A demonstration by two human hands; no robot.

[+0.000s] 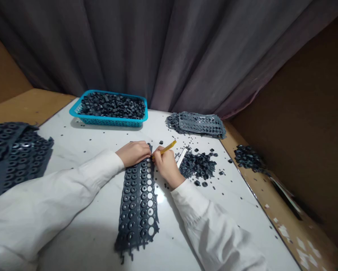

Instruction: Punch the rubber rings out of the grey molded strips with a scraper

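Note:
A dark rubber sheet [137,203] with rows of moulded rings lies lengthwise before me. Its right-hand column is mostly open holes with the white table showing through. My left hand [135,153] is closed at the sheet's far end, fingers bent and pressed on it. In my right hand [165,163] is a thin yellow stick-like tool [169,146], gripped like a pen, its lower end at the sheet's right edge near my left fingertips. The tool's tip is hidden by the fingers. Just right of that hand, a white stick [182,157] leans by a pile of small black rubber pieces [199,165].
A blue basket [110,121] full of black rubber pieces stands at the back left. Stacked punched sheets [201,125] lie at the back right, ringed sheets [16,154] at the left. More pieces [248,158] sit on the brown side surface. A grey curtain [135,49] hangs behind.

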